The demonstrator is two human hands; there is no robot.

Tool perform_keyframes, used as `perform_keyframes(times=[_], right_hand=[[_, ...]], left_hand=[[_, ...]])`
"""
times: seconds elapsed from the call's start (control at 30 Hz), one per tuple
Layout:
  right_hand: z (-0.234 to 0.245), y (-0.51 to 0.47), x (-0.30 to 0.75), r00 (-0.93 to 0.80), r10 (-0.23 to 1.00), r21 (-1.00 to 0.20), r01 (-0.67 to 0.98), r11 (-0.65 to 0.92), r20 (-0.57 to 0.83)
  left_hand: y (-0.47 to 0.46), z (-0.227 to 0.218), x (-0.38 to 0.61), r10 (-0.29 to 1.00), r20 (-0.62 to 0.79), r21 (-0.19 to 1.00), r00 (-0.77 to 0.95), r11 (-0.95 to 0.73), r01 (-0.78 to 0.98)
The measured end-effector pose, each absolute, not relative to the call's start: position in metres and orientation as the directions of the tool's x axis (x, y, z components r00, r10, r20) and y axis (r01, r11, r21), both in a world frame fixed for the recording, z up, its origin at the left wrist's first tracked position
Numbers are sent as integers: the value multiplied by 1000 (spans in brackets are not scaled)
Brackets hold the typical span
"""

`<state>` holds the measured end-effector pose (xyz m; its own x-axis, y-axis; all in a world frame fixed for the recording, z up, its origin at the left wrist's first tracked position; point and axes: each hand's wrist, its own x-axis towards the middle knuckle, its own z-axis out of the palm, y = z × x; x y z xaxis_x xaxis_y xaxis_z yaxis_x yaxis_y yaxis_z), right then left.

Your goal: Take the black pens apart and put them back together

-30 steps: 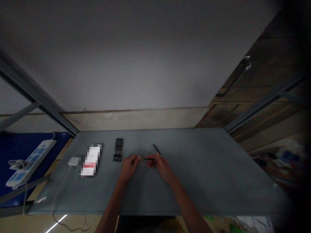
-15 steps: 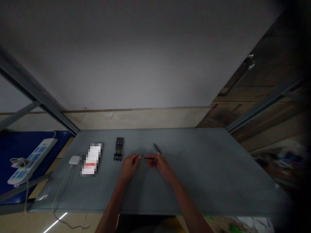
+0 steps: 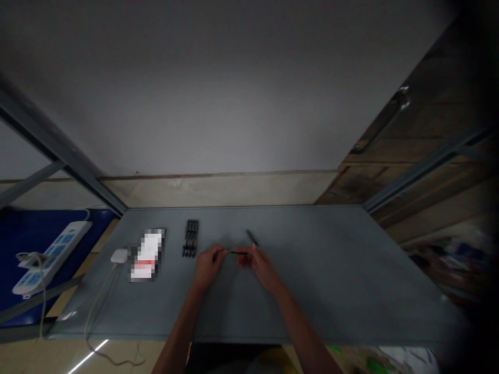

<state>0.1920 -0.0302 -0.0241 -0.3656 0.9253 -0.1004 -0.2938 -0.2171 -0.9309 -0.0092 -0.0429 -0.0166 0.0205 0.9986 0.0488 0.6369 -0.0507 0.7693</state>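
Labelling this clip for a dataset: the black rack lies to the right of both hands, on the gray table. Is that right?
Not quite: the head view shows the black rack to the left of both the left hand and the right hand, not to their right. It is on the gray table, as you said.

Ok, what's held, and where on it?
A thin black rod, pinched at its right end by the right hand; left hand at the other end, contact unclear.
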Motion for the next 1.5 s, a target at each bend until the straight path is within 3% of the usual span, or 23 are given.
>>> perform_keyframes(times=[0.6,1.5], right_hand=[[-22,-31,192,-362,926,-935,-278,-220,-110],[-23,-30,192,-348,932,-932,-295,-213,-103]], left_hand=[[-45,-10,-8,999,-12,798,39,-14,603],[-45,-12,-11,1000,26,846,-5,-20,533]])
